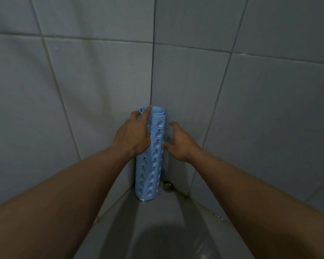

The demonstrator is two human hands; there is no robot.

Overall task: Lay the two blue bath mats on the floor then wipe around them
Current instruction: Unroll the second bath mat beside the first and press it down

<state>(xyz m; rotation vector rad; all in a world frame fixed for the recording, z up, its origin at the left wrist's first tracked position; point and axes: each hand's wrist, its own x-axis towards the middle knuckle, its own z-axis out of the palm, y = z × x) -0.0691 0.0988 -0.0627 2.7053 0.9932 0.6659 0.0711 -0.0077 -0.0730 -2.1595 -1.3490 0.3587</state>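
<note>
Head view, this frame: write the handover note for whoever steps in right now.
Left hand: on the upper part of the rolled blue mat, fingers over its top edge.
Right hand: open, fingertips at the roll's right side, not clearly gripping.
The roll stands upright in the tiled corner, beside a small metal fitting. Whether it holds both mats cannot be told.
Done: nothing laid.
Left: unroll, lay mats, wipe around them.

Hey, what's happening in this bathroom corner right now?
A person is reaching for a rolled-up blue rubber bath mat with suction cups, which stands upright in the corner of the grey tiled walls. The left hand grips the roll near its top; the right hand is open beside it. Nothing is laid out yet.
</note>
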